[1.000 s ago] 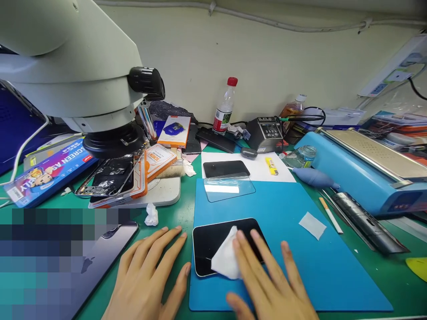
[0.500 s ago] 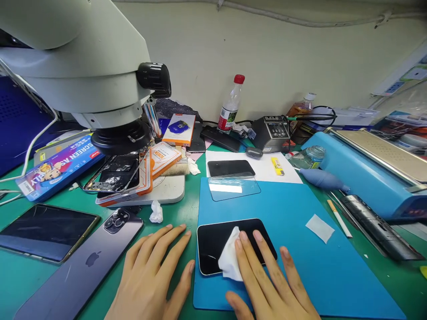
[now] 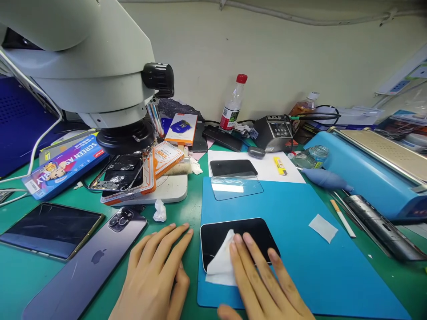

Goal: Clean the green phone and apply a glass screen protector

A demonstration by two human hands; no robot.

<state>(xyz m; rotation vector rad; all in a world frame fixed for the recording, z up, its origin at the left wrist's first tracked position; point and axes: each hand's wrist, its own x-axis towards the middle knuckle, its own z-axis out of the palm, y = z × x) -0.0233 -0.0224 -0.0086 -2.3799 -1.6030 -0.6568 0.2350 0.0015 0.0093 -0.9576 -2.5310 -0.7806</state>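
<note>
A black phone [image 3: 248, 235] lies screen up on the blue mat [image 3: 300, 249]. My right hand [image 3: 260, 284] lies over it with fingers stretched out flat, pressing a white wipe [image 3: 222, 263] onto the phone's near left corner. My left hand [image 3: 156, 275] rests open and flat on the green bench just left of the mat, holding nothing. A clear glass sheet [image 3: 236, 187] sits at the mat's far edge, with another black phone [image 3: 232, 167] behind it on white paper.
A microscope head [image 3: 83, 71] overhangs the left. A purple phone [image 3: 83, 266] lies face down beside a dark tablet [image 3: 50, 229]. A blue machine [image 3: 370, 169], control box [image 3: 275, 132], bottle [image 3: 233, 104], small white square [image 3: 323, 227] and tools crowd the back and right.
My right hand has slid the white wipe toward the phone's near left corner. The view has shifted slightly left. My left hand stays flat on the bench.
</note>
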